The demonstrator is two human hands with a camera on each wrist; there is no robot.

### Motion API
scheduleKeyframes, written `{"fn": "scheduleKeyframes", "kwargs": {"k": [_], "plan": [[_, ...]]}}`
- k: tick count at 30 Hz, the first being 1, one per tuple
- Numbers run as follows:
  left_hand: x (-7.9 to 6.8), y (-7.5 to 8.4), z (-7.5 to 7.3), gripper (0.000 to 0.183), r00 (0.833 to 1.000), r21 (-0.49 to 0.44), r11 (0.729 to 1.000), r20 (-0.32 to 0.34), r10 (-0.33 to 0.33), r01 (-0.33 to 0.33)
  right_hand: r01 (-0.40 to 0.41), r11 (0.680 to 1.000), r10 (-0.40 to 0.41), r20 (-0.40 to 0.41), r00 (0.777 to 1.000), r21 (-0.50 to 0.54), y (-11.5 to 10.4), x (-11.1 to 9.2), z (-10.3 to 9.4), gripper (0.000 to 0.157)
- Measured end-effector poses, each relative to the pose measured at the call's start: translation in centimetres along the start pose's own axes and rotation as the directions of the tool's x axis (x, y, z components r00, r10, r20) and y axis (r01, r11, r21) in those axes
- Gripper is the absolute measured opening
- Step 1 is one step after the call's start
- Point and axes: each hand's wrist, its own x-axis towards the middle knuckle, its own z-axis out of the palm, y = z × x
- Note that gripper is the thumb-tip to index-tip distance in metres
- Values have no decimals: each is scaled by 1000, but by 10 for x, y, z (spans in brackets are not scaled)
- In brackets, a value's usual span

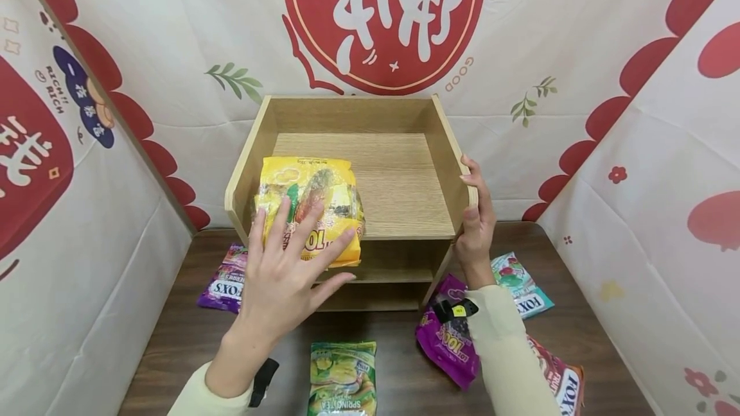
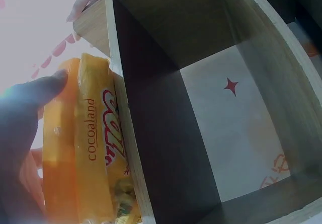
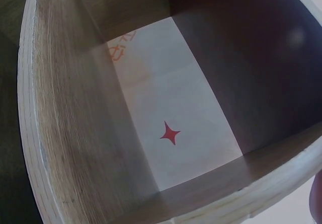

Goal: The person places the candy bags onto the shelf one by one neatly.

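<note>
On the upper level of a small wooden shelf [image 1: 399,198], at its left side, lie yellow LOT 100 candy bags [image 1: 318,178], one against another. My left hand [image 1: 283,294] rests on the front one with straight, spread fingers. The left wrist view shows two yellow bag edges, one marked cocoaland [image 2: 93,133], with the left thumb [image 2: 55,83] against them. At the shelf's right side panel [image 1: 448,165], my right hand [image 1: 476,236] grips the edge, fingertips over the top and thumb at the front. Its grip is mostly outside the right wrist view.
Purple FOX'S bag [image 1: 222,287] lies left of the shelf; green Spring Tea bag [image 1: 342,377] lies in front. On the right are a purple LOT 100 bag [image 1: 445,352], a teal FOX'S bag [image 1: 523,287] and a red FOX'S bag [image 1: 563,377]. Printed cloth [image 1: 191,11] hangs behind.
</note>
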Motion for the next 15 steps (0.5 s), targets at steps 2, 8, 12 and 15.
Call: {"fn": "scheduleKeyframes", "kwargs": {"k": [2,8,12,15], "plan": [[0,0,1,45,1000,3,1000,13,-13,13,3,1000,-3,2,1000,2,3,-1,-2,62],[0,-2,1,40,997,-4,998,47,-57,57,-4,1000,4,7,1000,-1,0,1,0,63],[1,-4,2,39,994,-23,996,75,-81,83,-2,1000,2,7,1000,0,-4,1,1,64],[2,-6,3,39,992,-16,996,93,-90,92,2,1000,-2,9,1000,3,-6,2,3,63]]}}
